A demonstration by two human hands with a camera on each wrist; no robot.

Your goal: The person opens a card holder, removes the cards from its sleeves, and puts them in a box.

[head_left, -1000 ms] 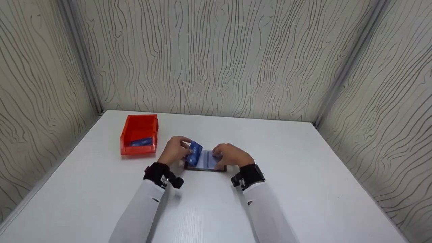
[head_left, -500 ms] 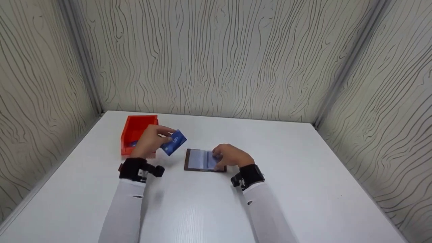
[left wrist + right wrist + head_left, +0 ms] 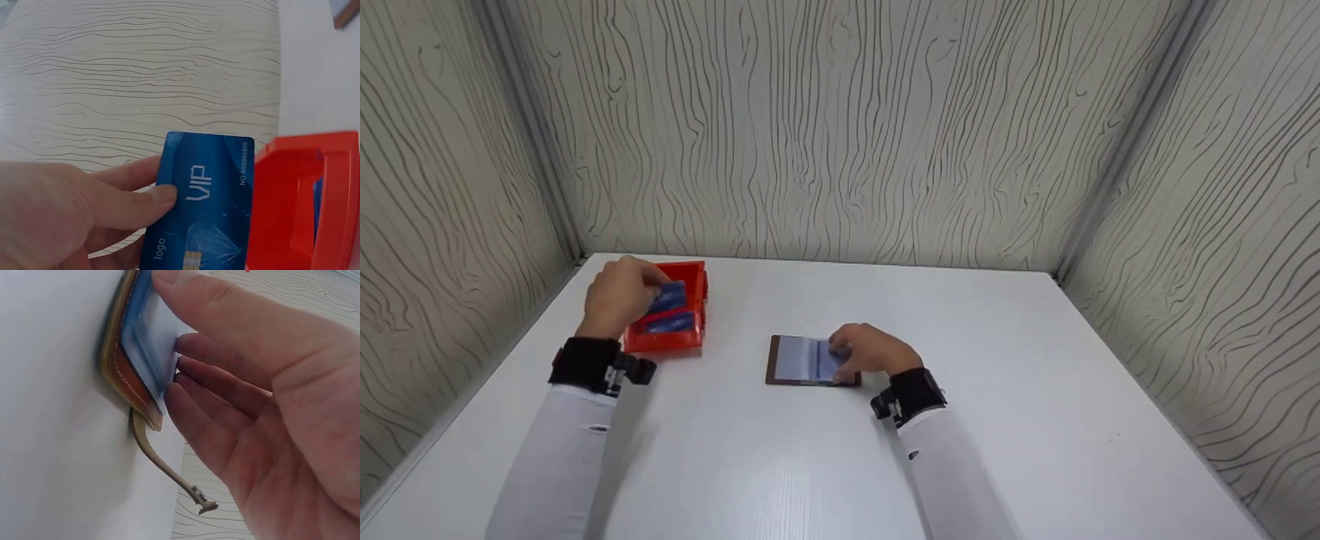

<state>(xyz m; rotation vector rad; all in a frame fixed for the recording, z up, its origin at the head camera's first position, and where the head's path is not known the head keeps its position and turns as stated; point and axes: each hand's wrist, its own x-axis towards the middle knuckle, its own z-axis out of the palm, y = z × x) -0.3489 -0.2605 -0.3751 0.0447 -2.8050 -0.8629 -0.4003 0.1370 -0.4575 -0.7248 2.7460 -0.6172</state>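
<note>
My left hand [image 3: 619,296] pinches a blue VIP card [image 3: 205,202] between thumb and fingers. The card overlaps the red bin [image 3: 664,345] in the head view. Inside the bin, toward its front, lies another blue card [image 3: 671,322]. On the table to the right rests a brown card holder [image 3: 772,361], spread open at its clear plastic sleeves [image 3: 793,358]. My right hand [image 3: 881,351] holds its right side, thumb and fingers bent at the edges of the sleeves. In the right wrist view, a thin strap [image 3: 160,461] with a metal snap sticks out from the holder.
The white table [image 3: 997,360] meets wood-grain panels [image 3: 840,150] at the back and both sides. A bare stretch of tabletop separates the bin from the card holder. Each wrist wears a black strap with a small camera [image 3: 639,370].
The left hand has carried the blue card leftward from above the card holder to the red bin, uncovering the left sleeve. The right hand has stayed on the card holder.
</note>
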